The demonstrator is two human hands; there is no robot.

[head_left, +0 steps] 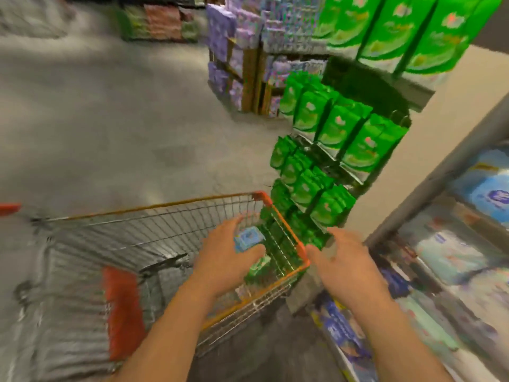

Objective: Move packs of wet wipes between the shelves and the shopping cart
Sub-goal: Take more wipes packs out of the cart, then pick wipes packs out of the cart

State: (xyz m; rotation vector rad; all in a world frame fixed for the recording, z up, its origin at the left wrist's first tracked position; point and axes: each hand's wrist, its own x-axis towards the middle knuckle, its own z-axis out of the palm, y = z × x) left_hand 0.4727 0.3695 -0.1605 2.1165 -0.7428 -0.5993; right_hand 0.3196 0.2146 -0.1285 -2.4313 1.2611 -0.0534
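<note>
Left hand (224,260) is gripping one blue pack (246,240) above the cart (286,232), where one green pack (257,268) is lying; right hand (347,263) is hovering spread beside green-stocked shelves (341,150).

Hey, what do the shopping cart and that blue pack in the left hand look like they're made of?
Shopping cart: thin metal wire, a see-through grid, with orange rim trim that looks like plastic or coating. Blue pack in the left hand: probably soft plastic film, though the blur leaves that open.
</note>
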